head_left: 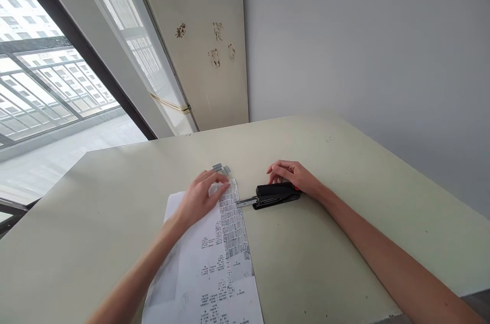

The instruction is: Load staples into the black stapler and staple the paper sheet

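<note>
My left hand (202, 196) lies over the top end of a long printed sheet of paper (206, 283). Its thumb and forefinger come together at the paper's top edge, pinching it as far as I can see. Dense rows of staples (234, 229) run down the sheet's right side. A black stapler (277, 193) lies on the table, its metal nose touching the paper's right edge. Just behind the stapler, my right hand (289, 173) rests with curled fingers, thumb against forefinger; whatever lies inside them is hidden. Small grey staple strips (218, 167) sit beyond my left fingertips.
The pale table (325, 257) has cut-off corners and a few marks. A grey wall (363, 48) stands behind it to the right. A stained beige panel (206, 84) and a window frame (95, 43) are at the back left, with a balcony railing (49, 89) outside.
</note>
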{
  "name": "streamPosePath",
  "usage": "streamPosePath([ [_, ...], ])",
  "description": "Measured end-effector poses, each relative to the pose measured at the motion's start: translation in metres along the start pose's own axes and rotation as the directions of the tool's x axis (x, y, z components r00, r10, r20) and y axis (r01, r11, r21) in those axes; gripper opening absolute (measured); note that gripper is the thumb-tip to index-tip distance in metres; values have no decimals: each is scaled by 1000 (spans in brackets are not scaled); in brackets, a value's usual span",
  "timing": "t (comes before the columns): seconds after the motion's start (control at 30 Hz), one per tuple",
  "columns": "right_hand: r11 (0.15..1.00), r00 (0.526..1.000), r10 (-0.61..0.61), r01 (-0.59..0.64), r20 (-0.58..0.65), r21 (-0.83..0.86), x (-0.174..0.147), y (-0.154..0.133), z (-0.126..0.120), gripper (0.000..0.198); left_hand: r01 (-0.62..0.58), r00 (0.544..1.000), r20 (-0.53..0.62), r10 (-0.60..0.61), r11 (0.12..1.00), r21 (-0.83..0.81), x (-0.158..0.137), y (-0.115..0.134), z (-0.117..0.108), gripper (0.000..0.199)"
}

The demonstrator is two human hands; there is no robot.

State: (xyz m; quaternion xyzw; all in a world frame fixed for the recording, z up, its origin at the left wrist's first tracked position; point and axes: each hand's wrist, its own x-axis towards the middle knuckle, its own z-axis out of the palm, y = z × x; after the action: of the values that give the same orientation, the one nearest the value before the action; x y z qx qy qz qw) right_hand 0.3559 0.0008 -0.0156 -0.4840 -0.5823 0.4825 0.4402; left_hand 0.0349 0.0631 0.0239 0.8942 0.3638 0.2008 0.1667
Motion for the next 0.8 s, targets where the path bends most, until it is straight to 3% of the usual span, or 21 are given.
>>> streamPosePath([
  [0.17, 999, 999, -42, 42, -3, 8, 3, 6, -1, 45, -93, 995, 2, 95, 964, 251, 28, -23, 6, 29],
  [0.37, 999, 999, -47, 47, -6, 6, 3, 6, -1, 46, -103, 995, 17, 102, 963, 251, 30, -29, 5, 29],
  [0.47, 999, 999, -48, 48, -6, 7, 3, 5, 0, 45, -70, 997, 0, 72, 968, 239, 24, -30, 5, 29],
  [0.67, 999, 999, -38, 38, -4, 3, 2, 4, 0, 42, 135, 991, -34, -131, 958, 254, 19, -28, 10, 31],
  [0.8, 999, 999, -34, 34, -8, -13, 1, 2, 1, 43, 159, 986, -1, -164, 951, 264, 21, -26, 6, 30],
])
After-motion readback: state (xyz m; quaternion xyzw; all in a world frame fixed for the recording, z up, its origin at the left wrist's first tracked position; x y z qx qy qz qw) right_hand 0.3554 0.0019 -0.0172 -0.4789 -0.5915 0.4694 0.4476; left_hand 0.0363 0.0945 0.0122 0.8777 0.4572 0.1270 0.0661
